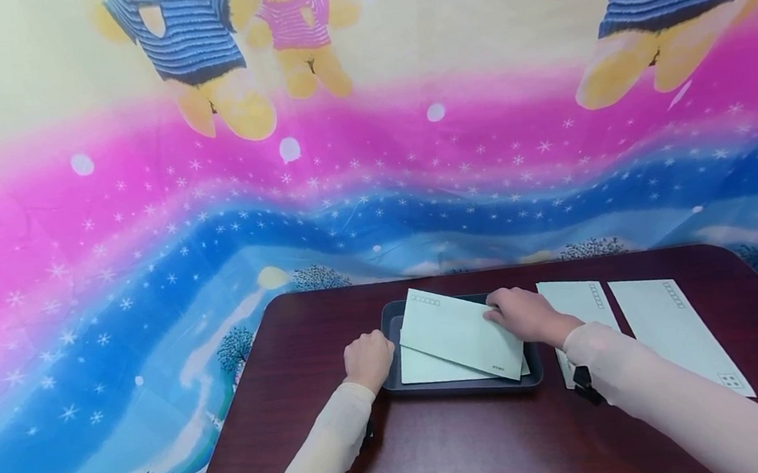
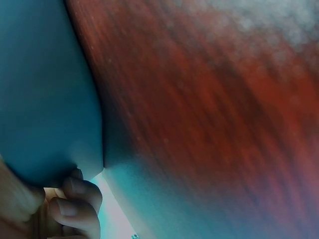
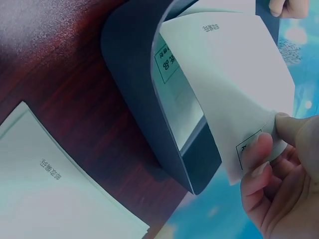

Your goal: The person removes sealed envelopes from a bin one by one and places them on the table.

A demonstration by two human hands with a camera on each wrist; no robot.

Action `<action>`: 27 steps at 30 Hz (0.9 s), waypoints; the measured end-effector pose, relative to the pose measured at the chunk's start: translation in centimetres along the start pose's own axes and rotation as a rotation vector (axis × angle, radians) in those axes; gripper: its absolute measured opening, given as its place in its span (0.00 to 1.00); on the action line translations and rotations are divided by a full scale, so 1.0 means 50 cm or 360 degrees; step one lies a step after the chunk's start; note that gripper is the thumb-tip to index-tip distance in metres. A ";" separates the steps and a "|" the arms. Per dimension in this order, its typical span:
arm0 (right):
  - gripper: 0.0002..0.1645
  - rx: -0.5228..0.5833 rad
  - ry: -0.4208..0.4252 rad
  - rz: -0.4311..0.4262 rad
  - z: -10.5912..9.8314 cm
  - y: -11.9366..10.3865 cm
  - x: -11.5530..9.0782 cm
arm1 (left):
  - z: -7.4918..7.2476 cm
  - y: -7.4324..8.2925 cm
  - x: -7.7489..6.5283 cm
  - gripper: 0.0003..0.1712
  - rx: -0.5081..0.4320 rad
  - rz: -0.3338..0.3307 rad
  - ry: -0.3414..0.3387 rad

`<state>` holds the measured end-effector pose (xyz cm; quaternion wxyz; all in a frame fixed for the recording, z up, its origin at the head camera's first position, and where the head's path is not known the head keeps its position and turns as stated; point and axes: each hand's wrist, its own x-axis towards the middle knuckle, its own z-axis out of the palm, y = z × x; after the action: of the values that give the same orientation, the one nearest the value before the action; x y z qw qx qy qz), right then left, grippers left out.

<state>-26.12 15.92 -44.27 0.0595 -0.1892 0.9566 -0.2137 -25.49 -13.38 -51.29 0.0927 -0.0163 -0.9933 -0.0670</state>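
A dark grey tray (image 1: 462, 390) sits on the table, and my left hand (image 1: 369, 361) grips its left rim. In the left wrist view the curled fingers (image 2: 82, 199) are at the edge of the tray (image 2: 50, 94). My right hand (image 1: 522, 315) pinches the right end of a pale envelope (image 1: 460, 333), which lies tilted over the tray. The right wrist view shows thumb and fingers on the envelope (image 3: 234, 74), close to its printed box. Beneath it another pale envelope (image 1: 426, 369) lies in the tray, partly hidden.
Right of the tray, a stack of pale envelopes (image 1: 576, 295) lies partly behind my right wrist. Farther right is another pale envelope or stack (image 1: 676, 337). The dark red wooden table (image 1: 441, 451) ends at a printed cloth backdrop (image 1: 377, 221).
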 end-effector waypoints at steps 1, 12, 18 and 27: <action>0.11 0.0002 0.0004 -0.0001 -0.002 0.000 -0.001 | 0.001 0.000 0.000 0.26 0.0000 0.0000 0.0002; 0.13 0.0002 0.0032 0.0013 -0.013 0.004 -0.012 | 0.004 0.001 0.001 0.25 0.0016 -0.0017 -0.0019; 0.17 0.0027 0.0053 0.0008 -0.016 0.010 -0.018 | 0.004 0.002 0.002 0.24 0.0018 -0.0026 -0.0010; 0.15 0.0039 0.0061 -0.0011 -0.021 0.014 -0.018 | 0.006 0.002 0.003 0.23 0.0029 -0.0027 0.0007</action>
<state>-25.71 17.26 -43.59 0.0426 -0.1877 0.9542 -0.2292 -25.70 -13.22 -51.53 0.0943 -0.0069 -0.9938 -0.0588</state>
